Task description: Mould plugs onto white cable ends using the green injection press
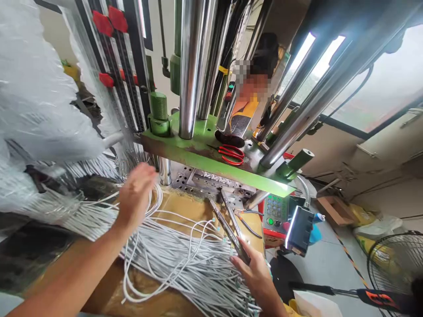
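Observation:
My left hand (136, 191) is curled at the left, in front of the machine, beside a loose coil of white cables (156, 203). Its fingers seem closed on these cables, though the palm side is hidden. At the lower right, my right hand (256, 266) grips the near end of a long dark metal bar (228, 229), which slants up toward the press bed. A second slim metal bar (230, 212) lies alongside it. Below both hands spreads a thick heap of white cables (185, 259) with small connectors at their right ends.
A green press plate (205, 154) on steel columns (190, 66) stands ahead, with red-handled scissors (231, 154) on top. Beneath it is a metal mould (211, 180). To the right are a control panel (276, 209), a lamp (299, 231) and a fan (396, 259). A person stands behind.

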`<state>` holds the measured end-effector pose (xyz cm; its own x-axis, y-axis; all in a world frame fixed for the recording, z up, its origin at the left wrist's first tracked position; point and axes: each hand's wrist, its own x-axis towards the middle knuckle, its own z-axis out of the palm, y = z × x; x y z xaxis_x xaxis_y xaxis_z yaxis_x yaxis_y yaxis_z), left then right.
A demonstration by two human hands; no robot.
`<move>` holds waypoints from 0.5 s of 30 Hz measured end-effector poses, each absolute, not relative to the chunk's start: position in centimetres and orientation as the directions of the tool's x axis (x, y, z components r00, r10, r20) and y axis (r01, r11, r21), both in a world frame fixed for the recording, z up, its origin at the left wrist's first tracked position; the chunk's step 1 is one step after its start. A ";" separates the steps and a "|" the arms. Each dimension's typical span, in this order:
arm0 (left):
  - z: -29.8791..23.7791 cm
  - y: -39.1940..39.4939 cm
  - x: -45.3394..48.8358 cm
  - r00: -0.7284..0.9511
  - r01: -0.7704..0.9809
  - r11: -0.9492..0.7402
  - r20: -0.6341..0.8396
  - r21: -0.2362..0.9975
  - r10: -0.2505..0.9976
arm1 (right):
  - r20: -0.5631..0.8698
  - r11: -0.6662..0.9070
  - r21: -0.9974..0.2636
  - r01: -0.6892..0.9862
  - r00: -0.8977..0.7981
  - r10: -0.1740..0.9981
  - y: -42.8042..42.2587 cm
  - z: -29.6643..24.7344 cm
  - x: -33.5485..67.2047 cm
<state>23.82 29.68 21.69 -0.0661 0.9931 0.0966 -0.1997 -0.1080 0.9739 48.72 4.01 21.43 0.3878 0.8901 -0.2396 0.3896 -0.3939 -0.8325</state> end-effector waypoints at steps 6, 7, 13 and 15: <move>20.1 26.6 28.6 0.715 0.327 -0.338 0.003 0.882 0.699 | -0.210 -0.335 -0.859 0.388 0.330 0.921 6.4 21.7 50.1; 20.0 27.2 28.8 0.732 0.317 -0.365 0.019 0.875 0.681 | -0.205 -0.324 -0.858 0.399 0.312 0.928 6.9 21.8 50.3; 19.6 30.4 29.6 0.674 0.319 -0.497 0.175 0.807 0.718 | -0.147 -0.221 -0.867 0.446 0.195 0.970 11.5 22.6 52.5; 19.3 31.3 30.3 0.635 0.379 -0.502 0.176 0.777 0.752 | -0.083 -0.158 -0.861 0.483 0.174 0.981 13.3 22.5 53.5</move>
